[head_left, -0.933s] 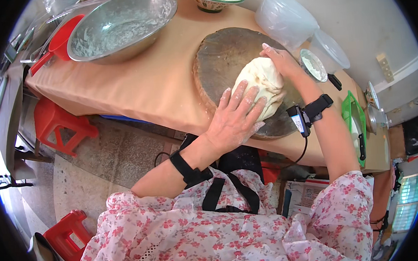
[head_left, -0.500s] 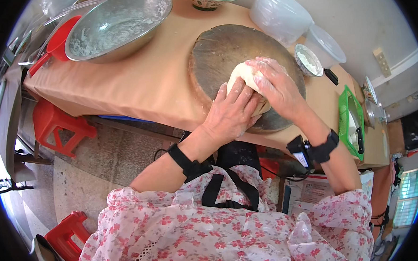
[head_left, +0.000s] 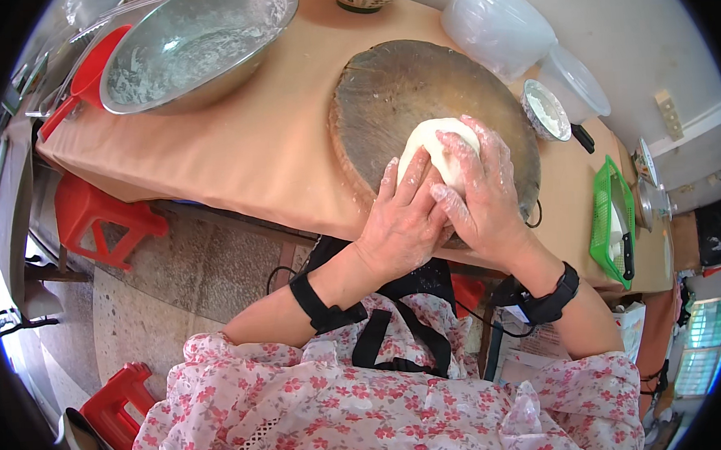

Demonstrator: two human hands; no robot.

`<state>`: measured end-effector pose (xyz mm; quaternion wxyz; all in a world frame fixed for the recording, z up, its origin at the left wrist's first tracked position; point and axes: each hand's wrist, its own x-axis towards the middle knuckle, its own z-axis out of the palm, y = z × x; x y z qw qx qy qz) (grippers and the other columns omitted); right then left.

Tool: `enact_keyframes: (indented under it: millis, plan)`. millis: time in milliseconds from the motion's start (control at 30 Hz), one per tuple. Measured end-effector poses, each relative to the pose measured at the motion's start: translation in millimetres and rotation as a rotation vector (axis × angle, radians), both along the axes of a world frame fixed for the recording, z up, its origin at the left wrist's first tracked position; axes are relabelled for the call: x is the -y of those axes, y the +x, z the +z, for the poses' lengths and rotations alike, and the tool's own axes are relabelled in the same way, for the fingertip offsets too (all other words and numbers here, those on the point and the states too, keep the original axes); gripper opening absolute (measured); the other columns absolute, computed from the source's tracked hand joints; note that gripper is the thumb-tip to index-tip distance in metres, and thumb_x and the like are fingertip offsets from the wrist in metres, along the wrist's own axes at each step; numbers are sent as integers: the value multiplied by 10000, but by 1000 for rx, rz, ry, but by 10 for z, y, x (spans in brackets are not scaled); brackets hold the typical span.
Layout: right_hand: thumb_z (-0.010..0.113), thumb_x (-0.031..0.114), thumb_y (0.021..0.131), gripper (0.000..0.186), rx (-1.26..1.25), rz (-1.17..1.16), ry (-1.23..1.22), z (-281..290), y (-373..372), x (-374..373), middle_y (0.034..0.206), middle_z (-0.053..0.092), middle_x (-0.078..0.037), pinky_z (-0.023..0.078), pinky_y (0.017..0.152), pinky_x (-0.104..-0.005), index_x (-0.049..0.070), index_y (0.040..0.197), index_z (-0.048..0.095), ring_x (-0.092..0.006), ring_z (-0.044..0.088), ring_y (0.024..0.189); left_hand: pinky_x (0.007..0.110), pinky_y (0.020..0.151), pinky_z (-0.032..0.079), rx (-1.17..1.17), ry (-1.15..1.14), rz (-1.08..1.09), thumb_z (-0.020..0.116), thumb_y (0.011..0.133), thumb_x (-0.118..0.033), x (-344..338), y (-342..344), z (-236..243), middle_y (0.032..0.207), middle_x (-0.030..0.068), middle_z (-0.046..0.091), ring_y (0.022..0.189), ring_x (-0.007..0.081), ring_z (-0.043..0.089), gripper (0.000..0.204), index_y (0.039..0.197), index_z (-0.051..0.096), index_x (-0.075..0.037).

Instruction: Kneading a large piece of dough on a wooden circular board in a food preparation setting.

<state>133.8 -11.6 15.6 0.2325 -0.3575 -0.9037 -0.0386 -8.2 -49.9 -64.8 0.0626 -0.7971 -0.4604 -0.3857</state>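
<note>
A smooth, pale lump of dough (head_left: pixel 437 137) rests on the near part of a round, worn wooden chopping block (head_left: pixel 390 89). My left hand (head_left: pixel 397 227) presses its near left side, fingers pointing away from me. Over the right side of the same lump, my right hand (head_left: pixel 486 202) curls its fingers, its thumb lying across the left hand's fingers. White flour coats both hands. The underside of the dough is hidden beneath them.
A flour-dusted steel basin (head_left: pixel 196 50) stands at the far left by a red dipper (head_left: pixel 91 68). Right of the block are a small bowl of white powder (head_left: pixel 544 111), clear plastic tubs (head_left: pixel 501 26), and a green basket (head_left: pixel 605 220) with a black-handled knife (head_left: pixel 627 256).
My right hand has shifted nearer to me and closer to my left hand on the dough. The dough's far side shows smoother and more exposed. The view has also moved slightly.
</note>
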Motion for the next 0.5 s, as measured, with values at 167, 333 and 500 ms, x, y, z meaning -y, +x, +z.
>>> enact_keyframes:
  millis: [167,333,500]
  plan:
    - [577,302,911,432,-95,80,-116,-10,24,-462,1294,495,-192,342,1024,-482,87,1281,517,-395,458,1202,598,997,364,92,4,3,726,709,-269,-65,40,41,1360,217,460,1343,439,363,629,1276,559,-56]
    - [470,362,982,408,-177,26,-353,-37,7,-935,1182,581,-207,416,958,-430,39,1224,530,-385,538,1130,586,1013,352,34,-25,-10,738,705,-274,-100,28,95,1404,204,419,1352,441,342,679,1321,532,-77]
    - [456,387,988,439,-203,28,-571,-33,4,-1115,1158,610,-215,429,951,-405,14,1205,536,-377,570,1097,586,1031,331,31,-57,-29,747,706,-258,-93,4,90,1436,197,381,1359,446,319,715,1364,507,-110]
